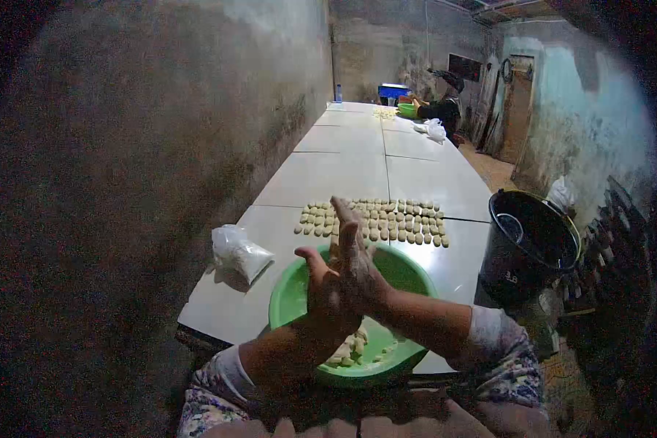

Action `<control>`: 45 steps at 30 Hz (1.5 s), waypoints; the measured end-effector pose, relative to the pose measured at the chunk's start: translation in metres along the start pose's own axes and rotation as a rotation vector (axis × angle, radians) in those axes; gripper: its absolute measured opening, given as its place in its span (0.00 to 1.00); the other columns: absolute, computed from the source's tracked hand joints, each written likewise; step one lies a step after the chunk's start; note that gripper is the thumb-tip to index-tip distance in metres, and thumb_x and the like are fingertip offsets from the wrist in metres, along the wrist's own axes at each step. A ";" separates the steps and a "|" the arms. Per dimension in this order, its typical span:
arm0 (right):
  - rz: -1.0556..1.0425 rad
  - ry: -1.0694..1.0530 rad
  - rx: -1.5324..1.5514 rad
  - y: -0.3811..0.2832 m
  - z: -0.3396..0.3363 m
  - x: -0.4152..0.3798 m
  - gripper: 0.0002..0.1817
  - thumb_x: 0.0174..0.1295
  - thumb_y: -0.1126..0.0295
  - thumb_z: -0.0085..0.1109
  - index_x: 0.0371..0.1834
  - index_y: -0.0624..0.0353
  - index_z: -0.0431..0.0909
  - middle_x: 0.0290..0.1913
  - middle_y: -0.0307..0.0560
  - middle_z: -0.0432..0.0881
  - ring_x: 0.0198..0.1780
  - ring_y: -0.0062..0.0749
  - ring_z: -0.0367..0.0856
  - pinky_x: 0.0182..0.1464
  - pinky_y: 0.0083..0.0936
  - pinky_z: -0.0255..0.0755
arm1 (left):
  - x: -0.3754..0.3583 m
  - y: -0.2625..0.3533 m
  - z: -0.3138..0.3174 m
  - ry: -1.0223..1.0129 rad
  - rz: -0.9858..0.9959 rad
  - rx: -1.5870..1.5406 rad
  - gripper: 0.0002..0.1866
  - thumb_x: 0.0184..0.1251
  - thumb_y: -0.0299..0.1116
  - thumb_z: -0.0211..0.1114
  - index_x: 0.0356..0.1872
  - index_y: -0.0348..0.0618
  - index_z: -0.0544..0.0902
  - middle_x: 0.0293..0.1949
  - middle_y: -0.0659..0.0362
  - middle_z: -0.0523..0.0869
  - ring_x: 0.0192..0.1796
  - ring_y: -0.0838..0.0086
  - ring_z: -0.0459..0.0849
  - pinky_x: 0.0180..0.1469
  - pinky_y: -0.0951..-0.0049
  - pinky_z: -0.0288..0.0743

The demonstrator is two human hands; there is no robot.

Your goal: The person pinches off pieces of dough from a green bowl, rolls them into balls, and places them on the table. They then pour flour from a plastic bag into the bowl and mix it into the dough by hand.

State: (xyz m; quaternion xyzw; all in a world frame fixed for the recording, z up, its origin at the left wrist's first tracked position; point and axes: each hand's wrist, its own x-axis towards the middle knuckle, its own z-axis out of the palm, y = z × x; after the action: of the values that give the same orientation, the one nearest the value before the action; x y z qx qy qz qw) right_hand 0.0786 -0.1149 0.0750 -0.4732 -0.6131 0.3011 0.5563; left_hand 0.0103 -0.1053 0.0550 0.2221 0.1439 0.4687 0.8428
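Observation:
My left hand (323,286) and my right hand (359,264) are pressed palm to palm above a green basin (409,274). The fingers point up and away from me, and whatever lies between the palms is hidden. Pale dough pieces (352,350) lie in the bottom of the basin, below my wrists. Beyond the basin, several rows of small oval dough pieces (420,223) are laid out on the white tabletop (343,175). My hands overlap part of those rows in view.
A tied plastic bag of white powder (239,253) sits left of the basin. At the right stands a black bucket (518,270). Near the far end are a co-worker (445,108), another green bowl (407,110), a white bag (433,130) and a blue container (393,90). A wall borders the left side.

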 end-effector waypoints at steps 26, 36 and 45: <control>-0.039 -0.448 -0.343 0.030 -0.103 0.027 0.15 0.57 0.71 0.61 0.48 0.58 0.77 0.43 0.48 0.81 0.47 0.39 0.79 0.52 0.36 0.70 | 0.052 0.017 -0.043 -0.183 -0.439 0.218 0.50 0.56 0.76 0.20 0.62 0.39 0.60 0.47 0.48 0.80 0.43 0.60 0.81 0.57 0.59 0.70; -0.340 -0.493 -0.701 0.049 -0.107 0.031 0.08 0.55 0.68 0.59 0.38 0.54 0.78 0.41 0.46 0.77 0.41 0.46 0.76 0.44 0.39 0.69 | 0.075 0.008 -0.038 -0.246 -0.401 0.321 0.51 0.58 0.75 0.26 0.69 0.40 0.52 0.62 0.48 0.71 0.63 0.61 0.71 0.63 0.59 0.65; -0.355 -0.412 -0.476 0.039 -0.126 0.040 0.13 0.50 0.73 0.63 0.41 0.56 0.78 0.39 0.48 0.78 0.41 0.46 0.79 0.44 0.33 0.73 | 0.078 0.027 -0.052 -0.614 -0.248 0.941 0.27 0.74 0.53 0.42 0.57 0.38 0.71 0.42 0.58 0.80 0.45 0.78 0.76 0.48 0.76 0.71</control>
State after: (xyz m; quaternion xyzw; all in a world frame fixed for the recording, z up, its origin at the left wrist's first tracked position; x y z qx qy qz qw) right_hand 0.2131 -0.0834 0.0815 -0.4052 -0.8377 0.1379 0.3391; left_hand 0.0082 -0.0141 0.0216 0.6808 0.1106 0.1660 0.7048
